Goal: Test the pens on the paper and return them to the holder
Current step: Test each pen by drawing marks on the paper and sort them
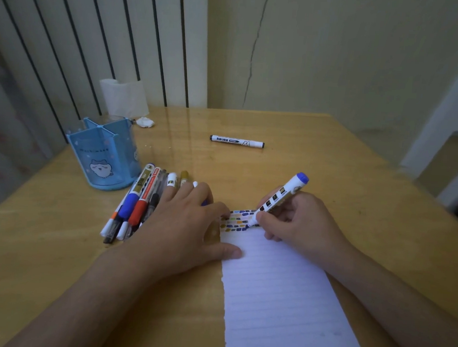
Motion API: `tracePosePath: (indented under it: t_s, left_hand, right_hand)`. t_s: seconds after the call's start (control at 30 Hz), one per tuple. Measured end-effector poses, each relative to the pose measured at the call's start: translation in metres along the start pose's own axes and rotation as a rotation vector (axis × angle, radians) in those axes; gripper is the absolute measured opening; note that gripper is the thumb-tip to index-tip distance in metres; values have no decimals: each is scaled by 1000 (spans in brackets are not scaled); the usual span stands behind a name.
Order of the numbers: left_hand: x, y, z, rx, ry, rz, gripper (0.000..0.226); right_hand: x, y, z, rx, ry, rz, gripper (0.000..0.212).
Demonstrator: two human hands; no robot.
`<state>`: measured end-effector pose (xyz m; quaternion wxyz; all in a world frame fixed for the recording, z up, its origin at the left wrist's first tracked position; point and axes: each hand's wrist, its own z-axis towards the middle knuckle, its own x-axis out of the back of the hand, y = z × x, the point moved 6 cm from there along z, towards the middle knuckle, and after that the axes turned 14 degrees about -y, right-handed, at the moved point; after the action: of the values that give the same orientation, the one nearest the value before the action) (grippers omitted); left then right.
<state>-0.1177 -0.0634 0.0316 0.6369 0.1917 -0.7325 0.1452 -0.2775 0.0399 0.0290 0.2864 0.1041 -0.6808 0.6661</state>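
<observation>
Beyond the left hand (pixel 188 225), the holder (pixel 103 155) stands empty beside loose pens (pixel 138 201). That hand, fingers spread, should press the paper (pixel 281 300) flat. The right hand (pixel 298 222) pinches a blue marker (pixel 277 201), tip on the sheet's far edge: stroke short, light.

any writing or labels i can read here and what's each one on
"W": large logo letter on the black-capped marker lying alone on the table; its smaller print is too blurred to read.
Blue pen holder: a line of dark lettering above the cartoon face, too blurred to read.
Blue marker in the right hand: dark label blocks, unreadable.
Pens in the pile beside the holder: barrel labels too small to read.
</observation>
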Motion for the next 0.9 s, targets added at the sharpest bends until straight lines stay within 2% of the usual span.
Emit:
tracePosePath:
  t_s: [0.47,0.53,0.63,0.7,0.77,0.9]
  left_hand:
    - [2,1,-1,2,2,-10,82]
    - [5,2,-2,-6,22,-31,74]
    - [12,3,-6,-22,96,-110,48]
    - [17,3,-8,-27,148,-161,38]
    - [21,0,-7,-12,173,-210,48]
    - [24,-5,-4,6,175,-296,85]
  right_hand:
    - [-2,2,2,26,-24,56,6]
    - [0,2,2,28,-15,131,7]
    - [5,2,2,26,-1,243,7]
    - [8,1,3,36,15,268,10]
    - [10,-1,2,50,16,298,9]
    - [12,-5,1,20,28,420,13]
